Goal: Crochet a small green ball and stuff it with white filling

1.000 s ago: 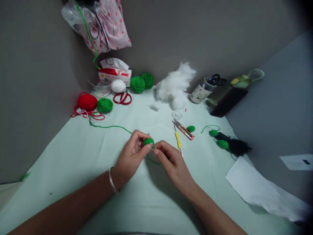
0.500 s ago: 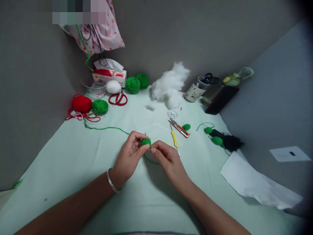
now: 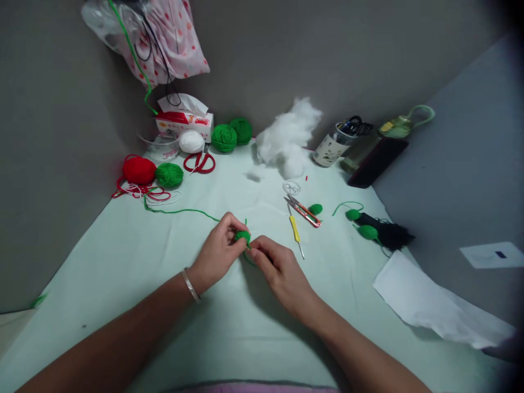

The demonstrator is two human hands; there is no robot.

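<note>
A small green crocheted piece [image 3: 243, 236] is pinched between the thumb and fingers of my left hand [image 3: 219, 250], which has a silver bangle at the wrist. My right hand [image 3: 282, 267] is closed at the lower right edge of the piece, its thumb and forefinger pinching a short bit of green yarn there. From the piece, a green strand [image 3: 184, 210] runs left across the cloth to the green yarn ball [image 3: 169, 174]. Right of my hands lie a yellow-handled crochet hook [image 3: 295, 228], orange thread snips [image 3: 305, 212] and a small green crocheted bit [image 3: 315, 209].
White stuffing [image 3: 286, 139], a pen cup [image 3: 331, 148] and a dark phone [image 3: 376, 162] stand along the back. Red scissors [image 3: 199, 162], a red yarn ball [image 3: 139, 170] and a tissue box [image 3: 186, 124] are at back left. White paper [image 3: 434, 305] lies right.
The view has shifted slightly, so the objects on the table appear a little higher and further right. Both hands keep their grip, and the green piece has tilted a little between them.
</note>
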